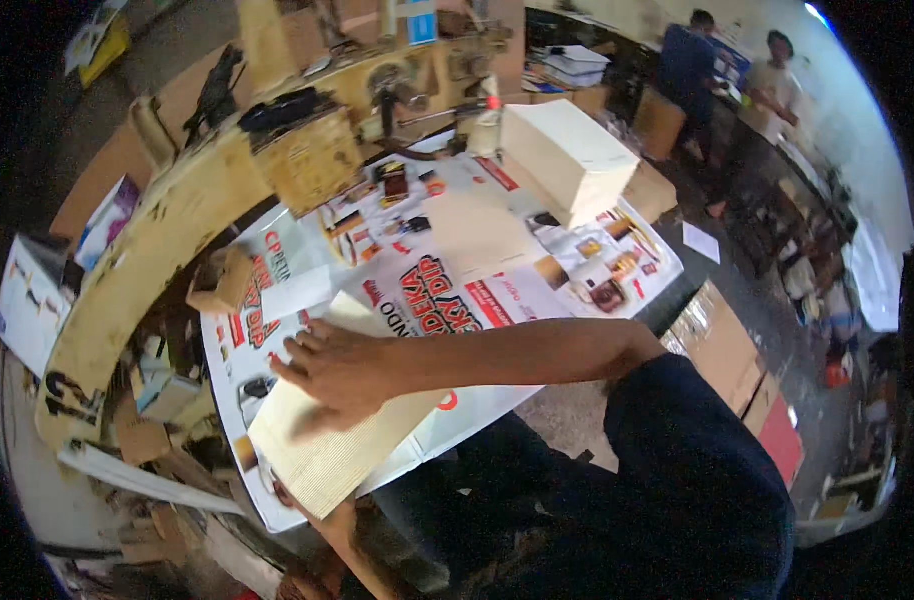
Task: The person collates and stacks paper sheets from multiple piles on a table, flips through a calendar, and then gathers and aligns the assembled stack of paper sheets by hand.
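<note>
A cream stack of paper sheets (pixel 362 450), its edges fanned into fine ridges, lies aslant across the near left part of the table. My left hand (pixel 337 518) grips the stack's lower corner; most of its fingers are hidden beneath the paper. My right hand (pixel 345 378) lies across the upper part of the stack, fingers apart and thumb blurred. Just beyond it is a small white sheet (pixel 297 291). Farther back, a flat cream sheet or thin pile (pixel 475 232) rests on the printed table cover (pixel 497 375).
A tall block of stacked paper (pixel 569 155) stands at the far right of the table. A yellowed machine (pixel 307 155) borders the back and left. Cardboard boxes (pixel 722 350) are at the right. Two people (pixel 689 75) stand in the far right background.
</note>
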The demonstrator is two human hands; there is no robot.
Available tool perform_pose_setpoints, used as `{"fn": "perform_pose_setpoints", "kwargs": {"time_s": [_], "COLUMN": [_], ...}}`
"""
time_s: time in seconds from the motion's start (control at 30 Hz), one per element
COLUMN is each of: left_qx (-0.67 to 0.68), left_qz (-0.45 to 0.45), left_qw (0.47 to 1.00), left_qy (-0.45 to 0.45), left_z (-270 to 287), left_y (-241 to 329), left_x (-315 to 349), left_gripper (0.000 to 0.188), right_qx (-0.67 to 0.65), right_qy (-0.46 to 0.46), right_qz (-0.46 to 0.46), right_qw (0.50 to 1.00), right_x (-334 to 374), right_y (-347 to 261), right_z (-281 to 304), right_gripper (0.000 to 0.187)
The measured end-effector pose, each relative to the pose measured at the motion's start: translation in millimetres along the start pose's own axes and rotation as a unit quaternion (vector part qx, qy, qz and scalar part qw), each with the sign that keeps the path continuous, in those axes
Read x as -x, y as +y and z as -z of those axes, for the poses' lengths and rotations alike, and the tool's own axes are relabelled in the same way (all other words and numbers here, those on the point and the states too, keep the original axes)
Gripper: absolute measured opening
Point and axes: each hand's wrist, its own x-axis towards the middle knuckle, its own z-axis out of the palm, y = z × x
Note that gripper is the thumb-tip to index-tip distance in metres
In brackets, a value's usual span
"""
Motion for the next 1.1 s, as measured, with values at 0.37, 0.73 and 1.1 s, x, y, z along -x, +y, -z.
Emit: {"fn": "perform_pose_setpoints", "kwargs": {"time_s": [0.37,0.73,1.1], "left_qx": [0.090,0.085,-0.228], "left_qz": [-0.030,-0.052,-0.291], "left_qw": [0.995,0.995,0.926], "left_qy": [0.015,0.007,-0.067], "left_z": [1.0,17.5,62.9], "left_y": [25.1,32.7,169.8], "left_x": [-28.6,-31.1,-61.7], "left_gripper": [0.110,0.124,0.137], "right_qx": [-0.039,0.005,-0.014], "right_qy": [0.010,-0.027,0.014], "right_qz": [0.113,0.085,0.066], "right_qw": [0.993,0.996,0.998], "right_x": [19.9,15.3,-3.2], "right_y": [17.9,9.8,24.9], "right_z": [10.7,20.7,-1.4], "right_gripper": [0.174,0.118,0.108]}}
